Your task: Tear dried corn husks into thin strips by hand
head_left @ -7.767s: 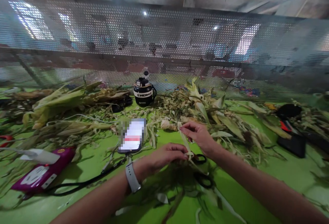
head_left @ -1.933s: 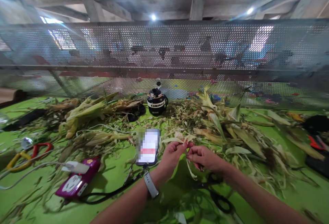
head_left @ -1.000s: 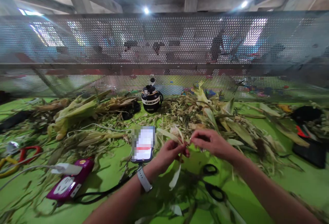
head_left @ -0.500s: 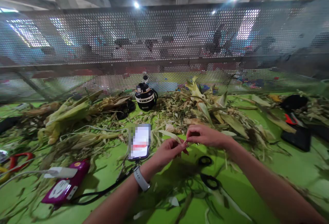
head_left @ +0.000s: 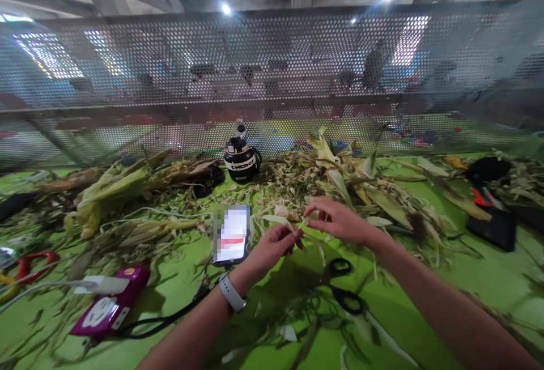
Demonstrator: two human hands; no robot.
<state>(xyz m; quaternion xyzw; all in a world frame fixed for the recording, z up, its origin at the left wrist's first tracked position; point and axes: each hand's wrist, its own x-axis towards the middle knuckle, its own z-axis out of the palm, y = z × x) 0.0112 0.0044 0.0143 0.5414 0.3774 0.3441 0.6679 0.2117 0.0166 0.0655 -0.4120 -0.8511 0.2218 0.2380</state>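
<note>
My left hand [head_left: 275, 245], with a pale watch strap [head_left: 232, 293] at the wrist, pinches a strip of corn husk [head_left: 278, 220] between thumb and fingers. Just to its right, my right hand [head_left: 335, 221] has thumb and forefinger parted around the tips of the left fingers; nothing shows firmly in its grip. A thin pale piece hangs below the fingertips. Nearer me lie the black handles of scissors [head_left: 349, 301], their blades hidden among green scraps. A lit phone [head_left: 233, 235] rests beside my left hand.
Heaps of dried corn husks [head_left: 361, 188] cover the back of the green table. A black round bottle [head_left: 241, 160] stands before a perforated metal screen [head_left: 272, 86]. At left are a purple power strip [head_left: 113, 305] with a white plug and cables; at right, a black device [head_left: 493, 227].
My right hand has lifted slightly and its fingers have spread away from the husk strip. My left hand keeps its pinch and has shifted a little to the left.
</note>
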